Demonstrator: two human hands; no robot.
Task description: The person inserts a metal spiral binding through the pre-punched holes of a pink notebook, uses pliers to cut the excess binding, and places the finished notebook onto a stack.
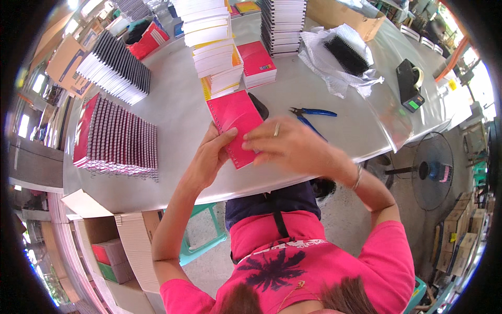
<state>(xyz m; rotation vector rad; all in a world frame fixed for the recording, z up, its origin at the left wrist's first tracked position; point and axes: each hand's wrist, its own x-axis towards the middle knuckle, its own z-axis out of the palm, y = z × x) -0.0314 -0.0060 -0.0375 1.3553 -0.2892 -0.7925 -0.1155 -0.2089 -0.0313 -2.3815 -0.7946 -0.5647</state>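
Observation:
A small notebook (pixel 236 118) with a pinkish-red cover and punched holes or a binding along its left edge is held up over the near part of the table. My left hand (pixel 212 152) grips its lower left side, thumb on the cover and the other fingers behind. Over the lower right of the cover is my right hand (pixel 285 144), blurred by motion, with its fingertips at the notebook; whether they pinch anything does not show. Blue-handled cutting pliers (pixel 314 113) lie just beyond my right hand. A dark object (pixel 260 104) is partly hidden behind the notebook.
Tall stacks of notebooks (pixel 212 31) stand ahead, beside a red-covered stack (pixel 258 63). More coil-bound stacks (pixel 123 133) stand at left. Black wire bindings (pixel 346 55) lie on white wrapping at right, near a black box-shaped device (pixel 409 86). An open carton (pixel 133 246) sits below left; a fan (pixel 433 170) stands right.

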